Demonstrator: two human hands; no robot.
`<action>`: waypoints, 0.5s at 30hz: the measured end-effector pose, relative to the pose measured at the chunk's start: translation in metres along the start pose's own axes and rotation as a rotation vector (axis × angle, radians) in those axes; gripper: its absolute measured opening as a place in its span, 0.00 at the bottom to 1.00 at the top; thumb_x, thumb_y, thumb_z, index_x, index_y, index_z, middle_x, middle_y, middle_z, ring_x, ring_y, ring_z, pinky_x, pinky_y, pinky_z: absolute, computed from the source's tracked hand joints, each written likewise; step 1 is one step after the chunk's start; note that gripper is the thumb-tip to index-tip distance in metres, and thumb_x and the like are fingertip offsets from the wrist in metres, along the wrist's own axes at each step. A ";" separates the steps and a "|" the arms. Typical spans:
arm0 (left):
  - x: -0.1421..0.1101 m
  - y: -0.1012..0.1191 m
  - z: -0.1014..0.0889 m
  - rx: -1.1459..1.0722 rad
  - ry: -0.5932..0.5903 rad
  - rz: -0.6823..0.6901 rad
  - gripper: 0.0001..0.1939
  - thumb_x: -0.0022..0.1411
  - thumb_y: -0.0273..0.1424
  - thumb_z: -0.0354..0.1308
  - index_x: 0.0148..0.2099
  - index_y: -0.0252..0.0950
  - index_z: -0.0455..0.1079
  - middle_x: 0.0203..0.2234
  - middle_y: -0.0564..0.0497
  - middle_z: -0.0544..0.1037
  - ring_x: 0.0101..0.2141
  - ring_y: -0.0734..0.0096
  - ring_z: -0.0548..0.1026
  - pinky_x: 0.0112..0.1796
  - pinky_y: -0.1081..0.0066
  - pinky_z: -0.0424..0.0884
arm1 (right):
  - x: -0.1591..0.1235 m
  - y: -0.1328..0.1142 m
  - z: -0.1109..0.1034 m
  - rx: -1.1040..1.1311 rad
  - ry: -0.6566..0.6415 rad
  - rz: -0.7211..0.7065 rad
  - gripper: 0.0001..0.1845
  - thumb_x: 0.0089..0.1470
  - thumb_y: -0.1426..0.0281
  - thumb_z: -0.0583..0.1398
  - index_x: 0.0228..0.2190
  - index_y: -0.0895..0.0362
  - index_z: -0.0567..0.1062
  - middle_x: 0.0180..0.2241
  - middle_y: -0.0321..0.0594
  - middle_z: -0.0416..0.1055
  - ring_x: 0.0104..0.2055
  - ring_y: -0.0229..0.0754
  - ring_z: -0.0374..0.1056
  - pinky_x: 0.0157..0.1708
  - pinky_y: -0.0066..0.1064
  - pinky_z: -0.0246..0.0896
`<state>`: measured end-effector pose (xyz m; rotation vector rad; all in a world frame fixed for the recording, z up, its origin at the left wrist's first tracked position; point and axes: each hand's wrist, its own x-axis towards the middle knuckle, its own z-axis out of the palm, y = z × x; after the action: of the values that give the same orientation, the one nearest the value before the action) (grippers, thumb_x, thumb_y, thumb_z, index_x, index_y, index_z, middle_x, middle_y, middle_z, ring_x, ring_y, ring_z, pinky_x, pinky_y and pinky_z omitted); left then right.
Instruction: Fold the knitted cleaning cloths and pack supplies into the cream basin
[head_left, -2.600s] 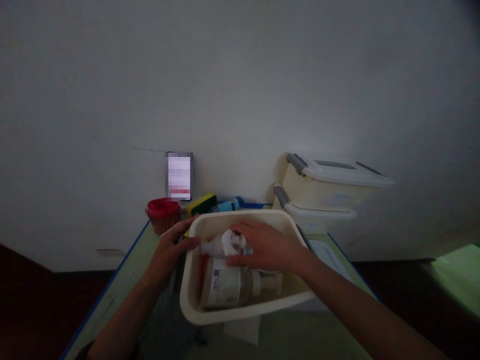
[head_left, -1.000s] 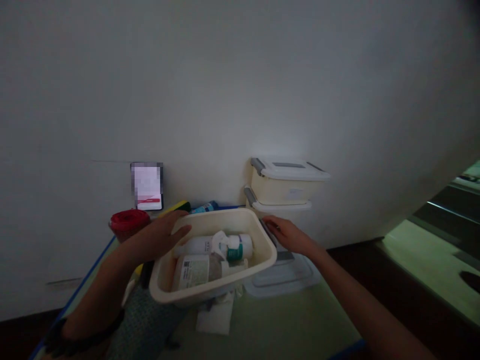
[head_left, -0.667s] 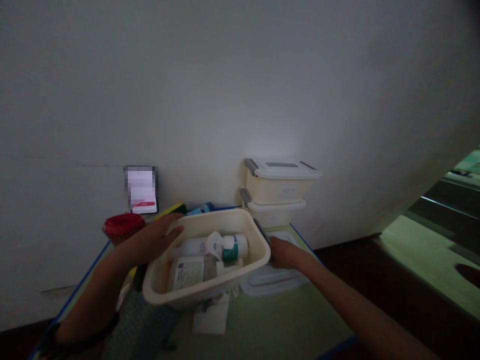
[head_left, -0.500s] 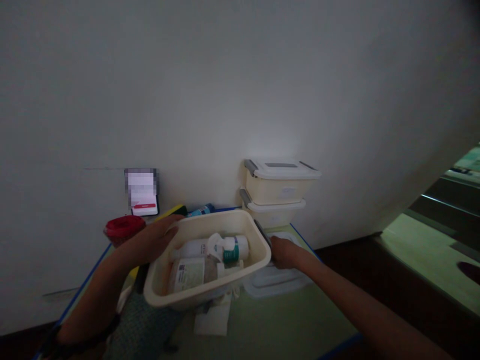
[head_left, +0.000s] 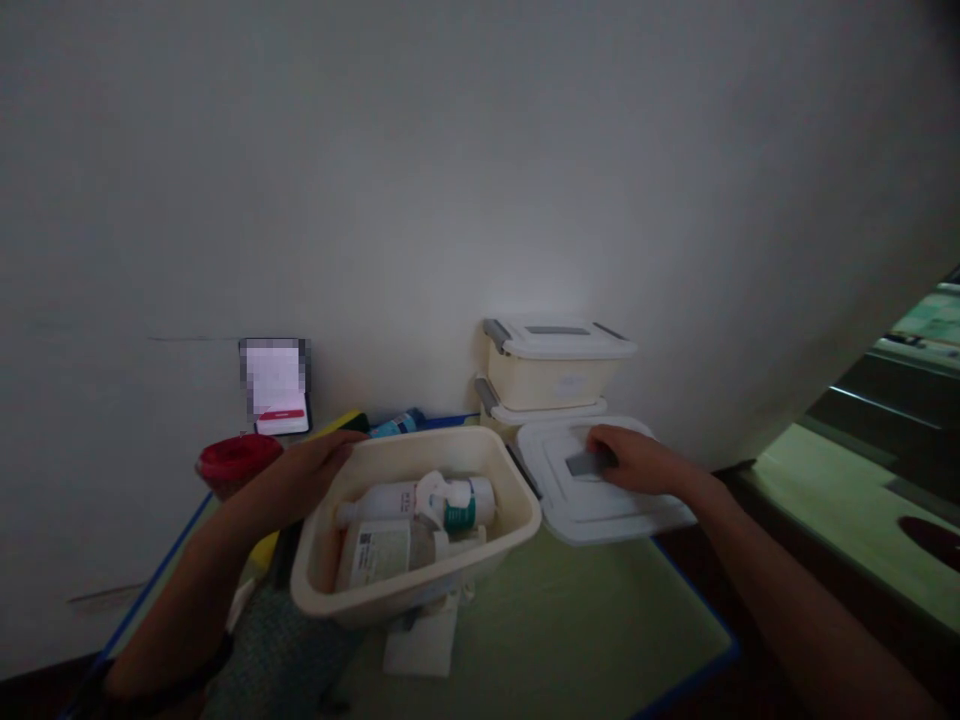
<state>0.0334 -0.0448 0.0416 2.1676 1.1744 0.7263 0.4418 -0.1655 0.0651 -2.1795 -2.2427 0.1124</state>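
A cream plastic storage box [head_left: 517, 535] without its lid stands tilted in front of me. My left hand [head_left: 326, 468] grips its back left rim. Inside lie a white bottle with a green label [head_left: 459, 505] and a clear bottle with a white label [head_left: 382, 552], along with other white pieces. To the right of the box, my right hand [head_left: 634, 460] is closed on the grey handle of a white lid [head_left: 592, 510], which is raised off the table.
Two lidded boxes [head_left: 559, 375] are stacked against the wall. Left of the box stand a red-topped container [head_left: 240, 455] and a phone [head_left: 279, 385]. A blue item [head_left: 397, 423] lies behind it; white paper [head_left: 421, 640] is on the green table [head_left: 585, 620].
My right hand has left the box's right side and lifted the white lid from the table, up and to the right. My left hand stays on the box.
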 end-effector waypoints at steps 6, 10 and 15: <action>-0.001 0.005 0.000 0.111 -0.060 0.001 0.23 0.58 0.45 0.43 0.44 0.36 0.71 0.41 0.42 0.78 0.43 0.52 0.74 0.48 0.58 0.65 | -0.010 0.003 -0.016 0.096 0.072 0.021 0.11 0.38 0.78 0.53 0.30 0.57 0.64 0.32 0.44 0.69 0.34 0.44 0.64 0.35 0.33 0.57; 0.000 0.014 0.003 0.187 0.053 0.029 0.22 0.57 0.43 0.44 0.43 0.35 0.71 0.42 0.41 0.76 0.44 0.52 0.73 0.47 0.58 0.66 | -0.011 -0.021 -0.030 0.176 0.092 -0.050 0.11 0.41 0.77 0.53 0.32 0.56 0.63 0.31 0.40 0.67 0.31 0.41 0.63 0.32 0.30 0.57; -0.008 0.042 0.000 0.093 0.232 0.096 0.20 0.57 0.44 0.47 0.42 0.35 0.69 0.41 0.42 0.75 0.43 0.56 0.72 0.46 0.60 0.67 | -0.003 -0.063 -0.048 0.240 0.108 -0.180 0.11 0.41 0.78 0.53 0.31 0.56 0.64 0.31 0.37 0.66 0.31 0.39 0.61 0.31 0.28 0.55</action>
<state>0.0528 -0.0711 0.0688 2.2760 1.2467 1.0055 0.3819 -0.1681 0.1168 -1.8135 -2.2221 0.2412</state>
